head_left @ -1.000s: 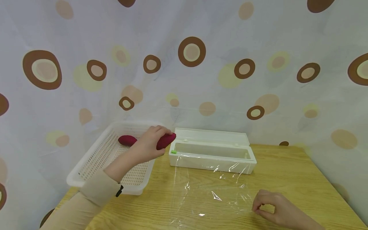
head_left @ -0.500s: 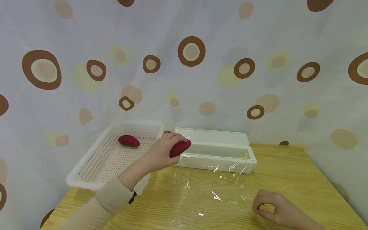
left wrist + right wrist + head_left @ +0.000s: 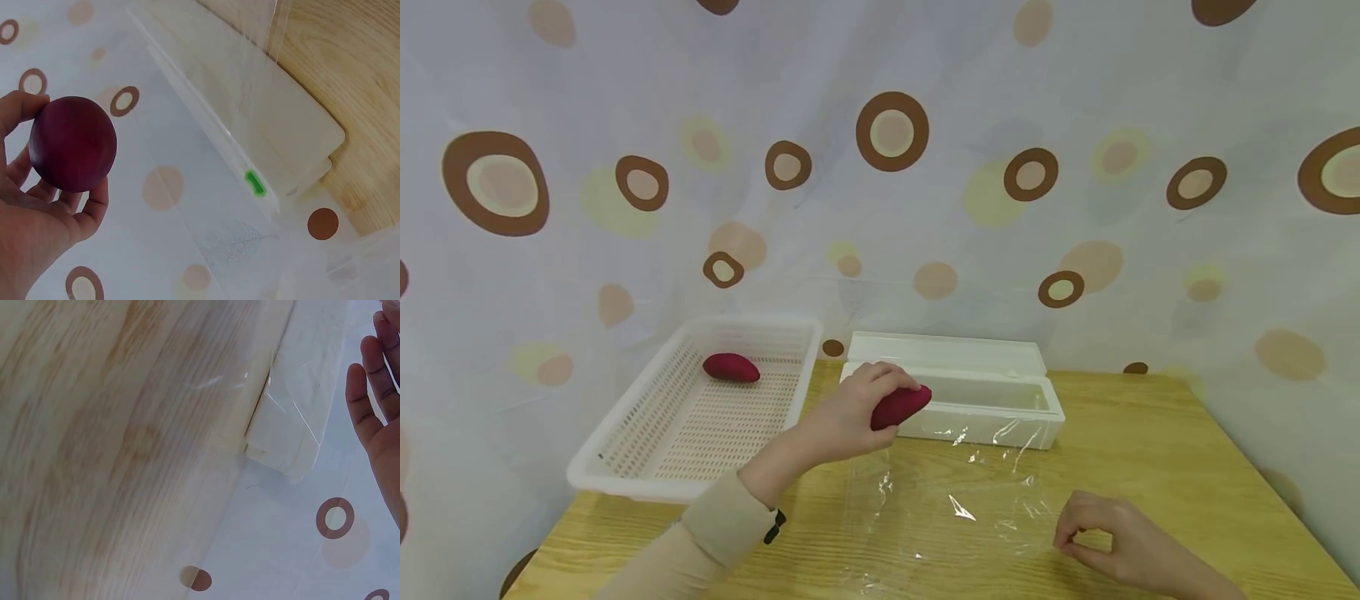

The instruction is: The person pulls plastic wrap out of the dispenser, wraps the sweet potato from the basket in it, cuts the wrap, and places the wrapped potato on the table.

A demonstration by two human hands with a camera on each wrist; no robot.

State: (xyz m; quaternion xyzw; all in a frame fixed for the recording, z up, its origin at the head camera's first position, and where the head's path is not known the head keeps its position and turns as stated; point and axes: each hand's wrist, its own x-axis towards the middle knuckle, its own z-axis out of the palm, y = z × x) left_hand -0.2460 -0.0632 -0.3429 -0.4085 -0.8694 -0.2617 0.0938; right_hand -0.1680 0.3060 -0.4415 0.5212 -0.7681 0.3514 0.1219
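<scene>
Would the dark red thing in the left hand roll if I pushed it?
The dark red thing would probably roll: its sides look rounded. Its tapered end might make it swerve. It seems firm: no dent shows where the left hand grips it.

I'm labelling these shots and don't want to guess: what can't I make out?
- Red object: head view, part hidden by left hand.
- White box: head view, inside's left part behind left hand.
- Clear film: head view, near edge too transparent to trace.
- Right hand: right wrist view, right edge cuts part off.
</scene>
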